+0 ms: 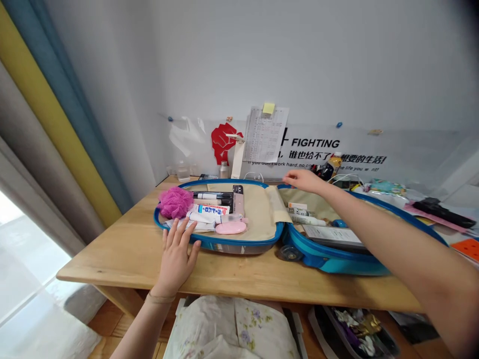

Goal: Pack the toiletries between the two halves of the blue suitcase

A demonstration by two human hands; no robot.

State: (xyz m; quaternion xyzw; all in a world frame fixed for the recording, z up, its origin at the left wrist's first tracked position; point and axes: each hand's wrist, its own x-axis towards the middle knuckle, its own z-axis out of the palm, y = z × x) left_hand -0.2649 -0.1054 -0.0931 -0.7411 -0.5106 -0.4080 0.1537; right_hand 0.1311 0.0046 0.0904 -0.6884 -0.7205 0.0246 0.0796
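Note:
A small blue suitcase (239, 244) lies open on the wooden table (123, 249). Its left half holds a pink bath puff (175, 202), several tubes (209, 210) and a pink case (231, 228). My left hand (176, 254) lies flat and open on the table, fingertips touching the suitcase's front left rim. My right hand (301, 179) reaches across to the far rim of the right half (337, 259), fingers curled loosely at the edge. What they grip, if anything, is unclear. Small tubes and a booklet (331, 235) lie in the right half.
A wall with posters and a pinned paper (265, 133) stands behind the table. Bottles (183, 171) sit at the back edge. Clutter with a black object (443, 212) covers the table's right. Curtains (52, 124) hang left. A bin of items (355, 326) sits under the table.

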